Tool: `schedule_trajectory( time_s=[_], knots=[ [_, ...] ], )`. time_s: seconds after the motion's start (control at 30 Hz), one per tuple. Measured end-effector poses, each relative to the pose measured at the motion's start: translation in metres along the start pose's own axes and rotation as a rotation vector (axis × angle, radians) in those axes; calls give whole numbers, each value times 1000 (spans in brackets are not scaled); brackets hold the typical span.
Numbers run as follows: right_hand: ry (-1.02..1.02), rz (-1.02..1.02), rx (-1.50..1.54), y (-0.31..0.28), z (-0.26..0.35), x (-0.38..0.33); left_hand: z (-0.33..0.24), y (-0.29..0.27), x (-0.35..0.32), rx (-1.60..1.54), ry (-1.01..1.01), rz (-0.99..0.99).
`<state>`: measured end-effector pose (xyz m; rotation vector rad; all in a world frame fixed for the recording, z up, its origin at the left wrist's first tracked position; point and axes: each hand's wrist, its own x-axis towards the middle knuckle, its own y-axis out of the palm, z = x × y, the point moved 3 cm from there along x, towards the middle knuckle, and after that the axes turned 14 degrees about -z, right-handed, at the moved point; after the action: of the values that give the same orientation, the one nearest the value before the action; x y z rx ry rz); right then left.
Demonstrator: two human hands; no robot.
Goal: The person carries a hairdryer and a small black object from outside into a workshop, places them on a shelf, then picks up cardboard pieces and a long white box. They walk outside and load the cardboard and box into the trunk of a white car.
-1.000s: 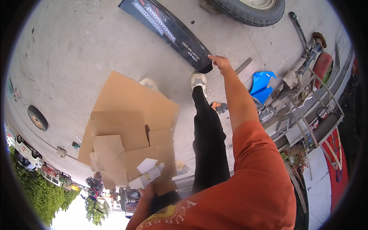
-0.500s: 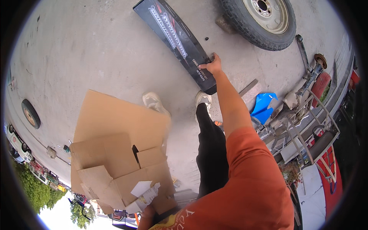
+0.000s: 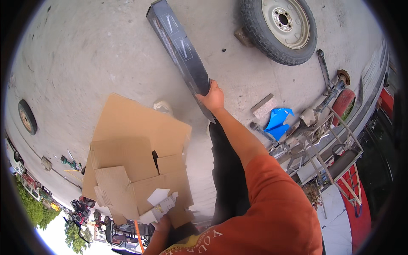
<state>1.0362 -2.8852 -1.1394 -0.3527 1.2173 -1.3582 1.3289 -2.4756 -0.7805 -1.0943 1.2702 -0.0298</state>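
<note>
My right hand (image 3: pixel 213 97) is closed around the near end of a long black cardboard box (image 3: pixel 182 47), thumb on one side and fingers on the other. The box points away up and to the left, with pictures of light bars on its face. Low on the left, my left hand (image 3: pixel 161 225) grips the near edge of a stack of flattened brown cardboard (image 3: pixel 138 121); its fingers are partly hidden. White papers (image 3: pixel 160 204) lie on the cardboard just above this hand.
A wheel with a tyre (image 3: pixel 284 25) lies at the far right beside a block (image 3: pixel 244 37). To the right are a stone slab (image 3: pixel 263 105), a blue piece (image 3: pixel 278 123), an axle (image 3: pixel 321 102) and a metal frame (image 3: pixel 331 157). Another wheel (image 3: pixel 27 117) is far left.
The box has turned in my right hand, so a different side faces up, and it has shifted left. My right hand moved left and nearer. My left hand still keeps the cardboard.
</note>
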Motion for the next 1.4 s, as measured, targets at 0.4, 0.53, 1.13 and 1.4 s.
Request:
schedule_trajectory(
  time_s=[0.4, 0.53, 1.13, 1.4],
  knots=[
    [-516, 91, 15, -183, 212, -91, -153, -65, 120, -1253, -654, -107],
    [-748, 171, 98, -242, 289, -178, -179, -113, 142, -1549, -694, -61],
    [-1391, 595, -240, -303, 547, -320, -103, -332, 118, -1643, -201, -134],
    [-1686, 588, -285, -310, 654, -361, -57, -413, 95, -2036, -155, -145]
  ],
)
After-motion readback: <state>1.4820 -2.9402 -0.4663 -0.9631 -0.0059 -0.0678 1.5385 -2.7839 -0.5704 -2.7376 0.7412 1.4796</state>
